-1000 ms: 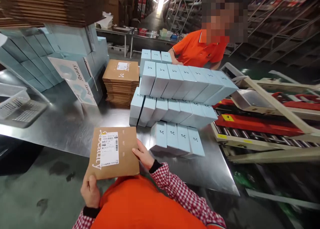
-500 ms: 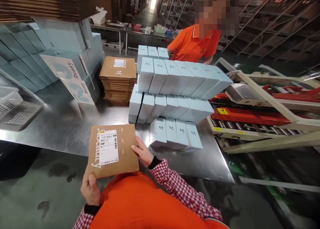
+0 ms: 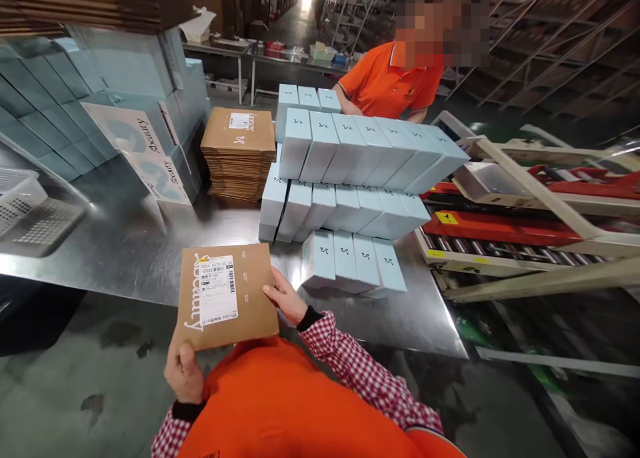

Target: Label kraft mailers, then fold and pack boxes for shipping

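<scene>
A flat brown cardboard box (image 3: 253,305) with white lettering and a white shipping label (image 3: 219,291) is held at the near edge of the metal table. My left hand (image 3: 184,373) grips its lower left corner, thumb on top. On the right edge my right hand (image 3: 285,298) is closed, thumb over the upper face and fingers partly hidden underneath. Just beyond my right hand stand several pale blue boxes (image 3: 345,261), the nearest of the rows. A stack of flat brown cardboard boxes (image 3: 237,175) sits behind the held one.
The metal table (image 3: 135,258) carries stacked pale blue boxes at left (image 3: 145,131) and a plastic basket (image 3: 40,225). At right stands a roller conveyor (image 3: 495,251) with a slanted frame. Across the blue rows is a co-worker in an orange shirt (image 3: 387,81).
My hands keep the same hold on the cardboard box, which has barely moved. The view has shifted slightly. The co-worker's arm shows more behind the blue boxes.
</scene>
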{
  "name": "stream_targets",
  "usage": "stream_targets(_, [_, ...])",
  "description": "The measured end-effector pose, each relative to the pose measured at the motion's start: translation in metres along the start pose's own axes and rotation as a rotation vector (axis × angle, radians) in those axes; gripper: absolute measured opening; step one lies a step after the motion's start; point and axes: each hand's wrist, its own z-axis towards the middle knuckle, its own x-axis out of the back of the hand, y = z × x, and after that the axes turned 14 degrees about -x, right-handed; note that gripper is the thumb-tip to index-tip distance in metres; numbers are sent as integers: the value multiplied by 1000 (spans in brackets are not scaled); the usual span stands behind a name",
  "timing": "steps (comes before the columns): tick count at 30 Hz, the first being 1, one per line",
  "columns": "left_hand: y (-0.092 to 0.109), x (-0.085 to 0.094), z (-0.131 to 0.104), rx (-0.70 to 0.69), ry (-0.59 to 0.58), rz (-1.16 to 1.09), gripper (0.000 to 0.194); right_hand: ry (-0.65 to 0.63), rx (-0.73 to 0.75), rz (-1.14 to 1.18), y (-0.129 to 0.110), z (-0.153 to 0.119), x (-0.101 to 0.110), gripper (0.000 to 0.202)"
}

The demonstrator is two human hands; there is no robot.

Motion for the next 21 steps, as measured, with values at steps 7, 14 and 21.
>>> stream_targets(7, [6,-2,2,10,-13,-3,53,35,-19,-11,1,-1,3,65])
stream_targets(14, [10,-4,3,4,-32,3,56,37,0,-23,2,0,8,64])
stream_targets(21, [14,-6,6,3,-30,34,59,45,14,-16,2,1,12,62])
